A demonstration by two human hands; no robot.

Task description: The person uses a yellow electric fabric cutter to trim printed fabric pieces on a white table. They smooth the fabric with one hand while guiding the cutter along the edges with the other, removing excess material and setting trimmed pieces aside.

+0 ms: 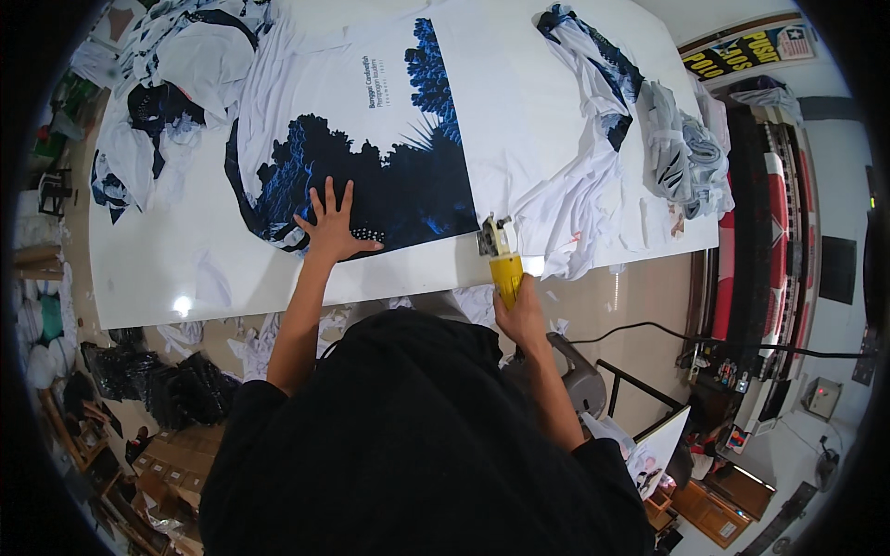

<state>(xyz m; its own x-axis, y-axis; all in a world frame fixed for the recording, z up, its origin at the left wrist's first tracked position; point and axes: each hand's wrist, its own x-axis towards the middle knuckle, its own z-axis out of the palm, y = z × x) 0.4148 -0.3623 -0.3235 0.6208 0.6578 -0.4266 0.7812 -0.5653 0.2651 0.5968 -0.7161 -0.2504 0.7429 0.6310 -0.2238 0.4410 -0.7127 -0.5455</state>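
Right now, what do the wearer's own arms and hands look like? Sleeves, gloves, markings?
Left hand and right hand: no gloves. Left forearm and right forearm bare, no watch or wristband visible. Short black sleeves, plain, no markings seen. Rings: too small to tell.

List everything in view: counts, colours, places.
Table: one, white, top
Printed fabric panel: one, blue and white, table centre
Handheld cutter: one, yellow, panel's right corner
Fabric heap: one, white and blue, table's left
Fabric strips: several, mostly white, table's right
Folded bundles: count unclear, grey, table's right edge
Banner: one, black and yellow, right wall
Cable: one, black, right
Plastic bags: several, black, floor left
Cardboard boxes: several, brown, lower left
Left hand: one, bare, on panel
Right hand: one, bare, gripping cutter
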